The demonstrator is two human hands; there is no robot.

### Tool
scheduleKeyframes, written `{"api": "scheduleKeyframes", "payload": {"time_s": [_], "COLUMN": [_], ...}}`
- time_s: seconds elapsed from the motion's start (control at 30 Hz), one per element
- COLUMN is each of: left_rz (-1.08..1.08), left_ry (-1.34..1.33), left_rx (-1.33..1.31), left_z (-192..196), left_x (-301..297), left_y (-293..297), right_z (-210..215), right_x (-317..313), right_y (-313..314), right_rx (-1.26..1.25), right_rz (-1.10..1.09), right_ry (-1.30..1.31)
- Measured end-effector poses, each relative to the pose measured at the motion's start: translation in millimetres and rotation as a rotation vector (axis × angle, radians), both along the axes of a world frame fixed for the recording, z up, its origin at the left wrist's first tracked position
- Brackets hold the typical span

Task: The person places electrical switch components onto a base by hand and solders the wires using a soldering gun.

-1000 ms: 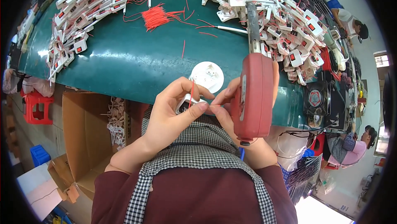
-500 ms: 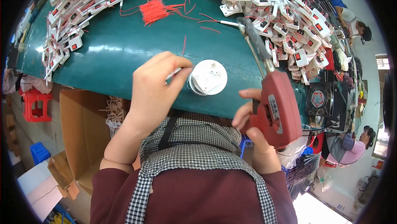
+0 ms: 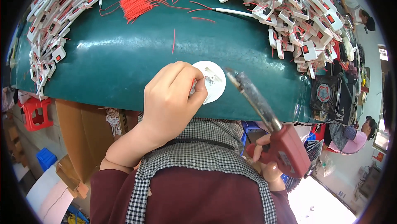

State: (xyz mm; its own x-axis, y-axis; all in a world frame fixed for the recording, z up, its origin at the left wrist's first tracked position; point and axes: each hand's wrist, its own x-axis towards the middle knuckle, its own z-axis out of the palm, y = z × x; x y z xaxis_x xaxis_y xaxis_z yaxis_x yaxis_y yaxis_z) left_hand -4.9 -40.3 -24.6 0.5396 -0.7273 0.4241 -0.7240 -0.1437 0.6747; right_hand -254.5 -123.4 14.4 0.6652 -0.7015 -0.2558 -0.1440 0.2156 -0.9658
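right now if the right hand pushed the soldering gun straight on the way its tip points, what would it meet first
Most likely the white round disc on the green table. The right hand holds the red soldering gun, tip aimed up-left at the disc's edge, beside the left hand's fingers. Depth is unclear.

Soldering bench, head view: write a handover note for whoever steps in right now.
Left hand: on the white round holder at the near edge of the green table, pinching a thin red wire there.
Right hand: grips the red soldering gun, tip raised just right of the holder, not touching it.
Loose red wires lie at the far side; white switch parts are piled around.
Done: wire placed at the holder.
Left: the joint, apparently.
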Motion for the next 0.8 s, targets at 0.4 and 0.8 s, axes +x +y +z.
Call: {"api": "scheduleKeyframes", "payload": {"time_s": [0.4, 0.8], "left_rz": [0.056, 0.089], "left_ry": [-0.036, -0.054], "left_rx": [-0.162, -0.154], "left_z": [-14.0, -12.5], "left_x": [-3.9, -7.6], "left_y": [-0.4, 0.5], "right_z": [1.6, -15.0], "right_x": [8.1, -3.7], "right_y": [2.9, 7.1], "right_rx": [-0.067, -0.236], "right_rz": [0.119, 0.182], "right_ry": [0.075, 0.147]}}
